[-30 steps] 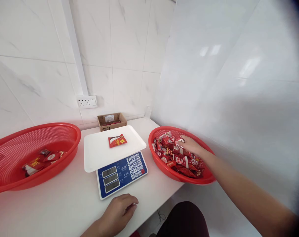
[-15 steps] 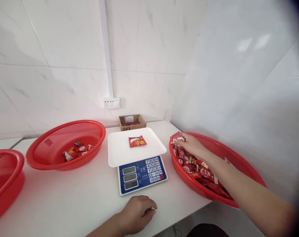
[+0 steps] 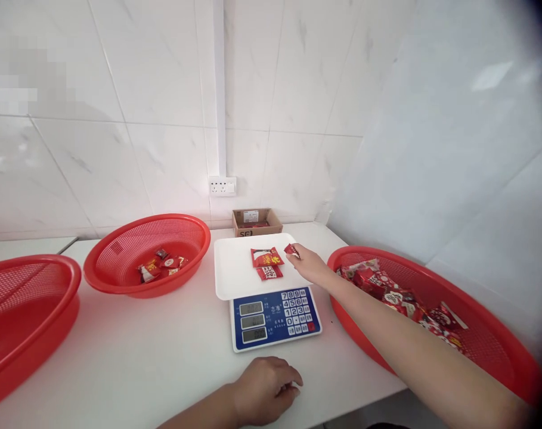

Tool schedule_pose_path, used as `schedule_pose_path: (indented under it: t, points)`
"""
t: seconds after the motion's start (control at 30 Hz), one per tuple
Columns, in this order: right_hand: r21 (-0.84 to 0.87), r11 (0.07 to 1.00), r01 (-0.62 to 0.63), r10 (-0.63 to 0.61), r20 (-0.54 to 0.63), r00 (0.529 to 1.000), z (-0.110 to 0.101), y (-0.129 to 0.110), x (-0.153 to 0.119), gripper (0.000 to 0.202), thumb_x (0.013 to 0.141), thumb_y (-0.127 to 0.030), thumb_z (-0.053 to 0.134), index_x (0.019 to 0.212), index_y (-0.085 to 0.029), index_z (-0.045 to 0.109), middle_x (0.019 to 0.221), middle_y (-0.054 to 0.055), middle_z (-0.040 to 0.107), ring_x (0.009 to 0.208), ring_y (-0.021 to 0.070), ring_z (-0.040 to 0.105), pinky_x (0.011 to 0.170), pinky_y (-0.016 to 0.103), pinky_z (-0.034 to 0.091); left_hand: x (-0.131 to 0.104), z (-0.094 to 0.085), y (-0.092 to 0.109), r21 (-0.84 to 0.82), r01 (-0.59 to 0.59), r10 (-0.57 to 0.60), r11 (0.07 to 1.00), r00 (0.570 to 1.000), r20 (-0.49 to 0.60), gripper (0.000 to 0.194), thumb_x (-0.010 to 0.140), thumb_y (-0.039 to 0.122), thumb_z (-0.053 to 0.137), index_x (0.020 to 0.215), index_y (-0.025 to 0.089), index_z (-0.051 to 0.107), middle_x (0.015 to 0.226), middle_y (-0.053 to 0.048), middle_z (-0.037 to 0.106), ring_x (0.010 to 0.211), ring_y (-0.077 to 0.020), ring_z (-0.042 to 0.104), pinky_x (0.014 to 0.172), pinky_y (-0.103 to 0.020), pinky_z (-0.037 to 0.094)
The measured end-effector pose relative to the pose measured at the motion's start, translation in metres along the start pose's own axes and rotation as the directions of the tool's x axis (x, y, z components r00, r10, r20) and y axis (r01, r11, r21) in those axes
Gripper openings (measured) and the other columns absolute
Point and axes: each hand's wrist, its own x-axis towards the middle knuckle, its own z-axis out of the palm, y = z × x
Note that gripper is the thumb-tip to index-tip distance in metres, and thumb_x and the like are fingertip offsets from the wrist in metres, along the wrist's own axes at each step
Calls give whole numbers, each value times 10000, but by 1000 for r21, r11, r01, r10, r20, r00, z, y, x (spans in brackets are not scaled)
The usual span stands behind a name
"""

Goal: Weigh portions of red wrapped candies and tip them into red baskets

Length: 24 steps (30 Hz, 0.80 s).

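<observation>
My right hand (image 3: pixel 307 262) pinches a small red packet (image 3: pixel 291 249) over the right side of the scale's white tray (image 3: pixel 235 280). On that tray lie a larger red and yellow packet (image 3: pixel 267 257) and a smaller red one (image 3: pixel 269 273), touching each other. The blue panel of the scale (image 3: pixel 275 316) faces me. Below it, my left hand (image 3: pixel 268 390) rests on the white table with its fingers curled; whatever they may hold is hidden. To the right, a red basket (image 3: pixel 360 333) holds several red packets.
A red basket (image 3: pixel 118 286) at the left holds several packets. Another red basket (image 3: pixel 69 310) stands at the far left edge. Behind the scale is a small cardboard box (image 3: pixel 257 229), near the wall with a socket (image 3: pixel 223 186).
My right hand has moved left from the right basket to the scale tray, with a small packet in it. A second packet now lies on the tray. The view has shifted.
</observation>
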Motion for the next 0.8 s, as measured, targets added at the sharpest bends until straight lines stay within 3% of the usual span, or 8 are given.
schedule_pose_path:
  t: [0.17, 0.3, 0.47, 0.6, 0.67, 0.8]
  points:
    - [91, 986, -138, 135, 37, 990, -4, 7, -4, 403, 855, -318, 384, 1210, -132, 431, 1193, 120, 544, 1056, 199, 519, 832, 278, 396, 1, 0, -1, 8, -8, 8, 1000, 1000, 11, 194, 814, 184, 492, 964, 212, 612, 809, -5, 646, 732, -150, 592, 687, -200, 450]
    - [205, 951, -231, 213, 106, 971, -8, 11, -5, 618, 853, -450, 357, 1367, -127, 243, 1304, 143, 450, 1054, 189, 539, 829, 274, 426, 1, 1, 0, 4, 0, -1, 1000, 1000, 13, 191, 818, 189, 493, 965, 217, 611, 819, -3, 645, 741, -148, 591, 694, -198, 446]
    - [38, 995, -89, 84, 112, 990, -8, 9, -8, 492, 867, -380, 350, 1279, -124, 430, 1342, 102, 429, 1216, 199, 395, 987, 298, 301, 1, 0, 0, -1, 14, -13, 1000, 1000, 20, 199, 819, 191, 493, 978, 223, 609, 826, -3, 645, 738, -148, 589, 693, -200, 447]
    - [-96, 995, 37, -13, 243, 970, -1, 8, -11, 387, 870, -327, 339, 1146, -186, 571, 1195, 69, 575, 1074, 199, 526, 885, 286, 389, 0, 0, 1, -6, 14, -14, 1000, 1000, 19, 198, 819, 190, 495, 976, 221, 612, 819, -4, 645, 733, -147, 588, 691, -198, 447]
    - [-198, 974, 108, -57, 248, 967, 3, 9, -11, 369, 850, -279, 375, 1144, -182, 577, 1166, 90, 586, 1059, 217, 532, 870, 292, 389, 0, 0, 1, -8, 12, -12, 1000, 1000, 18, 198, 815, 183, 497, 971, 216, 614, 819, -6, 644, 731, -145, 588, 689, -194, 447]
    - [-295, 954, 61, 6, 220, 976, 4, 11, -9, 343, 830, -263, 413, 1102, -169, 600, 1107, 138, 596, 991, 250, 566, 810, 313, 406, 1, 0, 2, -13, 15, -15, 1000, 1000, 15, 199, 810, 180, 501, 968, 211, 618, 820, -10, 643, 732, -146, 588, 687, -193, 449]
